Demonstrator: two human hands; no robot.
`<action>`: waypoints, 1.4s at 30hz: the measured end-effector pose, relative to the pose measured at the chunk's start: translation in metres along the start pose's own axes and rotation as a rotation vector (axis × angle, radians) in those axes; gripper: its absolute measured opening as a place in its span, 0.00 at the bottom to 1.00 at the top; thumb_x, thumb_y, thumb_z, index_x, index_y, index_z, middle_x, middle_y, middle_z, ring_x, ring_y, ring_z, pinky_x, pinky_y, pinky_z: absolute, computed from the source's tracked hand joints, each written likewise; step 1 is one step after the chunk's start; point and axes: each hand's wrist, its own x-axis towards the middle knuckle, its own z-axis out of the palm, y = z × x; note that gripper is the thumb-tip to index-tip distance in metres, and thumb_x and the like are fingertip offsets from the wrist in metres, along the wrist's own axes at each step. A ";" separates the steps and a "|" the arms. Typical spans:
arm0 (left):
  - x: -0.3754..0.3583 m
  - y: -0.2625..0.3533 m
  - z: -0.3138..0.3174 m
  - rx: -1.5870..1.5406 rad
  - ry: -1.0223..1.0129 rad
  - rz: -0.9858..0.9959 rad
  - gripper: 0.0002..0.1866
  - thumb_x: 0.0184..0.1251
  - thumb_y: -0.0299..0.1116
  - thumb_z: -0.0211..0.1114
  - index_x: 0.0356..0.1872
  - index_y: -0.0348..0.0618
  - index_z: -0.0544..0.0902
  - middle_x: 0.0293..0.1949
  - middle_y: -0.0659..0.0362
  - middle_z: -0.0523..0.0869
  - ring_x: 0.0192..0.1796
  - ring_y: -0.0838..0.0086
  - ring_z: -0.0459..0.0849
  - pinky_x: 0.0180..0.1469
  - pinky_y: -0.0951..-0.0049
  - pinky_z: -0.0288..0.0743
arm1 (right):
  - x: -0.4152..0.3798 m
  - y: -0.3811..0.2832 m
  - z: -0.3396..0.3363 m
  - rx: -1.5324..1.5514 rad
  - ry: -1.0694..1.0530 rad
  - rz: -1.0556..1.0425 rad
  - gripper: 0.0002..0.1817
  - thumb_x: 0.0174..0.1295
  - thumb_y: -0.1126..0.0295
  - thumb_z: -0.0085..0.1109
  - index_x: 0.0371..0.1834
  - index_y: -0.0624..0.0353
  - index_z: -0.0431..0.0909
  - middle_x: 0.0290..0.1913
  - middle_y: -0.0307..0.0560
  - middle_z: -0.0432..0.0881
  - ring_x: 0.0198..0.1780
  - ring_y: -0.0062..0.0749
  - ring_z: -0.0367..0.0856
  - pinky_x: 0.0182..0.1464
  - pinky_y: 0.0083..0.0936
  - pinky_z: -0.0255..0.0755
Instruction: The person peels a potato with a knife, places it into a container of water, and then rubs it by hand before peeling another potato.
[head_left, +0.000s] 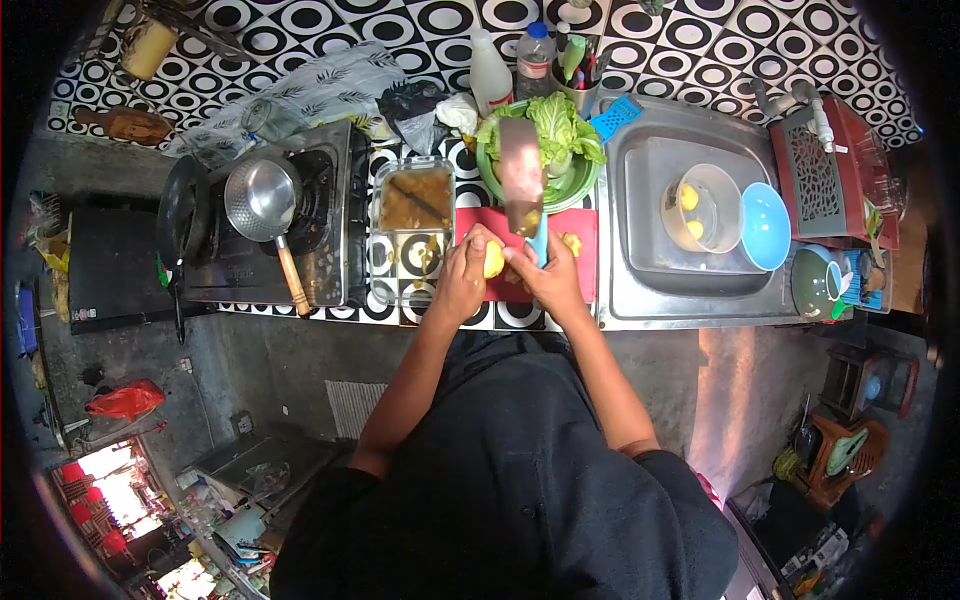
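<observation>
My left hand (463, 272) is closed around a peeled yellow potato (493, 261) above the red cutting board (586, 275). My right hand (550, 276) grips the light-blue handle of a broad-bladed knife (519, 170), whose blade points up and away from me. The fingers of both hands are close together over the board. Just beyond the right hand lies another yellow piece (572, 242) on the board. Behind the blade stands a green basin (577, 194) with leafy greens (556, 125). My palms hide part of the board.
To the left are a glass dish of brown liquid (415, 198) and a stove with a saucepan (263, 198). On the right, the sink (640, 285) holds a bowl (712, 184) with yellow pieces and a blue bowl (765, 228). Bottles (535, 62) stand at the back.
</observation>
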 end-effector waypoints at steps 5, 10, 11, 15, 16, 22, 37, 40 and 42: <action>-0.003 0.000 -0.005 0.037 0.035 -0.019 0.27 0.80 0.48 0.33 0.38 0.38 0.77 0.32 0.48 0.81 0.36 0.52 0.80 0.42 0.60 0.71 | 0.004 -0.012 -0.012 -0.099 0.071 -0.082 0.08 0.66 0.72 0.57 0.44 0.63 0.77 0.28 0.32 0.74 0.29 0.14 0.71 0.32 0.16 0.67; -0.003 -0.007 -0.005 -0.087 0.021 -0.019 0.28 0.81 0.49 0.34 0.39 0.38 0.77 0.32 0.51 0.82 0.36 0.62 0.82 0.43 0.66 0.73 | -0.004 -0.030 -0.004 0.020 0.002 0.005 0.13 0.67 0.70 0.55 0.52 0.65 0.75 0.25 0.32 0.71 0.27 0.13 0.68 0.30 0.17 0.65; -0.003 -0.016 -0.003 -0.197 0.008 -0.040 0.28 0.81 0.50 0.34 0.39 0.38 0.77 0.32 0.52 0.82 0.36 0.65 0.83 0.43 0.67 0.74 | -0.006 -0.030 -0.005 0.037 -0.038 0.030 0.14 0.68 0.69 0.54 0.52 0.65 0.75 0.25 0.32 0.72 0.27 0.14 0.68 0.30 0.18 0.65; -0.002 -0.007 -0.004 -0.472 0.045 -0.212 0.30 0.80 0.55 0.32 0.39 0.42 0.77 0.30 0.60 0.81 0.33 0.80 0.79 0.35 0.80 0.71 | -0.014 -0.031 -0.002 0.037 -0.117 0.058 0.12 0.69 0.66 0.53 0.46 0.65 0.77 0.25 0.35 0.74 0.26 0.17 0.71 0.31 0.21 0.66; -0.002 -0.003 -0.007 -0.487 0.031 -0.208 0.29 0.80 0.55 0.33 0.39 0.42 0.77 0.31 0.61 0.81 0.33 0.80 0.79 0.34 0.81 0.70 | -0.015 -0.032 -0.001 0.030 -0.130 0.059 0.13 0.70 0.65 0.52 0.44 0.65 0.78 0.25 0.36 0.75 0.26 0.17 0.71 0.31 0.22 0.66; -0.003 -0.002 -0.019 -0.476 0.044 -0.212 0.28 0.81 0.50 0.37 0.35 0.36 0.75 0.30 0.57 0.81 0.31 0.74 0.79 0.37 0.73 0.73 | -0.016 -0.047 0.009 -0.039 -0.110 0.007 0.12 0.69 0.66 0.53 0.43 0.65 0.78 0.28 0.40 0.79 0.30 0.20 0.74 0.36 0.22 0.69; 0.000 -0.016 -0.050 0.416 0.244 0.475 0.12 0.77 0.28 0.46 0.43 0.28 0.75 0.34 0.43 0.80 0.32 0.49 0.78 0.36 0.54 0.71 | -0.014 -0.063 0.051 -0.019 -0.070 -0.015 0.09 0.70 0.72 0.52 0.47 0.66 0.76 0.35 0.40 0.81 0.39 0.19 0.74 0.44 0.22 0.71; 0.000 -0.020 -0.061 0.433 0.206 0.444 0.11 0.75 0.27 0.47 0.44 0.28 0.75 0.36 0.43 0.81 0.36 0.50 0.79 0.39 0.55 0.73 | -0.012 -0.067 0.060 -0.030 -0.069 -0.042 0.09 0.70 0.73 0.52 0.47 0.66 0.76 0.36 0.40 0.81 0.39 0.19 0.74 0.44 0.22 0.71; -0.001 -0.029 -0.067 0.432 0.171 0.397 0.10 0.73 0.26 0.49 0.45 0.28 0.75 0.38 0.43 0.80 0.39 0.51 0.80 0.42 0.56 0.74 | -0.012 -0.070 0.066 -0.054 -0.074 -0.047 0.09 0.69 0.73 0.52 0.48 0.66 0.76 0.36 0.40 0.81 0.38 0.19 0.74 0.43 0.22 0.71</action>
